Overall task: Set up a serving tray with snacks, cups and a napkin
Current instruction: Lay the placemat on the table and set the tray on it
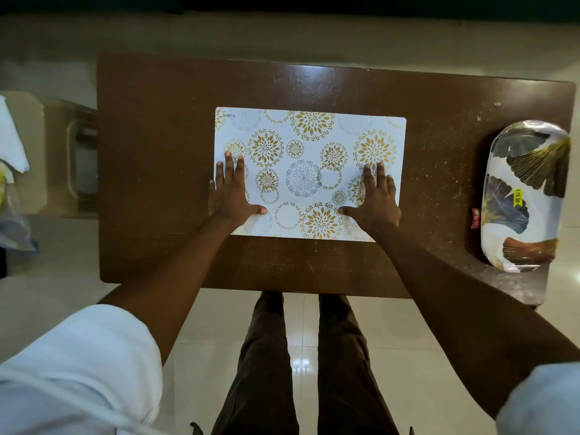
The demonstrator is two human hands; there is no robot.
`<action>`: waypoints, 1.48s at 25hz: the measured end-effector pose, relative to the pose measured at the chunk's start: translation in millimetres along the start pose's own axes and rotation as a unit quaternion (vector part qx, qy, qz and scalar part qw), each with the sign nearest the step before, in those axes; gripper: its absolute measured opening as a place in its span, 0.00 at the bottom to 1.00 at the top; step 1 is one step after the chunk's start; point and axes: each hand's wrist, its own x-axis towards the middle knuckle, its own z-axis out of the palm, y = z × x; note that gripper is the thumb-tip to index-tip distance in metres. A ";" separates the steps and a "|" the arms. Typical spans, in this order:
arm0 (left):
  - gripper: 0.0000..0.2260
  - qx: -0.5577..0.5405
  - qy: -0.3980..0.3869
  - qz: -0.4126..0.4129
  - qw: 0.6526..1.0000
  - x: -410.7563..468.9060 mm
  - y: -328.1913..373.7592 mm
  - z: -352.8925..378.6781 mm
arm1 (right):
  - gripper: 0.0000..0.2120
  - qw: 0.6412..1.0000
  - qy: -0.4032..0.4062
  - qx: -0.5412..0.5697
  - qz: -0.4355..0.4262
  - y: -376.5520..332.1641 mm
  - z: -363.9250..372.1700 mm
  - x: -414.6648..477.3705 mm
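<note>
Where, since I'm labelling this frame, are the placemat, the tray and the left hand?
placemat (309,146), head view, bare patterned centre.
tray (541,211), head view, bare white patch of its face.
left hand (231,191), head view, back of the hand.

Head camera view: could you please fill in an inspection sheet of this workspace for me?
Surface: brown speckled rectangular table; white rectangular placemat with gold flower circles lies flat at its middle.
Job's things: oval white leaf-printed serving tray at the table's right end, yellow sticker on it, nothing seen in it.
Clutter: small red packet beside the tray's left edge.
Hands: left hand and right hand open, fingers straight, pressing the placemat.
Cables: nothing seen.
Surroundings: pale tiled floor; white cloth at far left.
</note>
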 end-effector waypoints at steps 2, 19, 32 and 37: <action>0.61 0.000 0.002 0.001 1.000 -0.4 0.5 -0.4 | 0.59 1.000 0.001 0.001 -0.003 0.6 -0.3 1.2; 0.62 0.000 0.012 -0.010 1.000 2.0 0.3 4.9 | 0.58 1.000 -0.003 -0.003 -0.003 5.0 4.7 5.0; 0.54 0.020 0.037 0.081 0.996 48.5 109.5 -85.5 | 0.51 0.991 0.064 0.118 0.022 38.2 -52.2 19.8; 0.50 -0.009 0.046 0.177 0.983 85.6 259.8 -127.2 | 0.45 0.936 0.171 0.260 0.161 131.8 -83.9 14.3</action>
